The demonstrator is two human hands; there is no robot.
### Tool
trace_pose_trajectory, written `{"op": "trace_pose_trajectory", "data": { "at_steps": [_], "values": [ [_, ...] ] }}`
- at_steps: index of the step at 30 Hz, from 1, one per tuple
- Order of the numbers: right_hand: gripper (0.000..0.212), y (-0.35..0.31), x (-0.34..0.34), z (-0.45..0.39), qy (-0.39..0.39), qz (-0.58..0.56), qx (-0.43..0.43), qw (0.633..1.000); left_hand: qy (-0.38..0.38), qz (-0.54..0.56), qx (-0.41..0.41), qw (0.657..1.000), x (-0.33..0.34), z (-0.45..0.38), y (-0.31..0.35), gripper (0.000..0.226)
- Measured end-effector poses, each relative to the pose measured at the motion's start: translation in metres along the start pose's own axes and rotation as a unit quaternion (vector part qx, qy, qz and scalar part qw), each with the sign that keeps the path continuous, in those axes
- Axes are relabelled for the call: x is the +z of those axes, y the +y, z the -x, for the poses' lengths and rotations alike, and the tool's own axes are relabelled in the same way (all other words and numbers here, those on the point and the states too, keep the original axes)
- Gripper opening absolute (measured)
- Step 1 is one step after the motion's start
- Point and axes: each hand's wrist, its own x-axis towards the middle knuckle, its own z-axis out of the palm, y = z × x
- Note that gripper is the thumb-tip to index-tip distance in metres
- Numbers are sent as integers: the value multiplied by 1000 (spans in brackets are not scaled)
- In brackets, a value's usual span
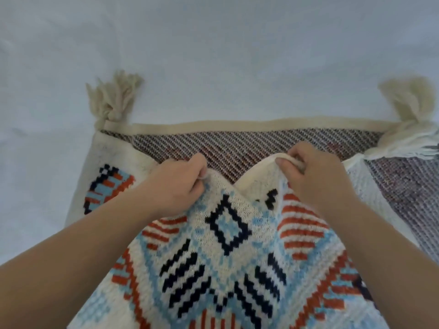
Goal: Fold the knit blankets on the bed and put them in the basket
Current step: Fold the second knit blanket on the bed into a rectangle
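Both forearms stretched forward over a patterned knit blanket (228, 245) spread on a pale bed (213, 55); left hand (175, 184) and right hand (313, 176) each closed, knuckles up, pinching the blanket's cream edge, lifted over its striped underside; cream tassels (114, 98) lying at far corners.

I see both bare forearms reaching forward from the lower corners, converging toward the middle. My left hand (177, 184) is curled knuckles-up, fingers pinched closed on fabric. My right hand (316, 179) sits level with it, near but apart, fingers likewise clenched on a fold.
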Motion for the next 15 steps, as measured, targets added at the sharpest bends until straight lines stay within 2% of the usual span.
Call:
{"op": "trace_pose_trajectory", "data": {
  "at_steps": [2,5,7,9,12,15],
  "values": [
    [20,1,-10,-4,32,-6,12,999,20,22,-9,1000,0,-6,-1,21],
    [25,8,-27,-13,110,38,32,993,74,10,-4,997,-3,-14,-6,8],
    [29,15,-38,-22,193,81,46,977,135,-36,27,990,-5,-25,-9,19],
    [37,20,-43,-33,255,108,52,959,161,-78,34,983,-9,-38,-10,38],
    [40,17,-36,-45,277,156,68,946,104,-150,-11,983,-15,-54,-18,54],
    [29,5,-14,-50,248,192,65,947,64,-199,-60,976,-25,-56,-39,69]
  ]
}}
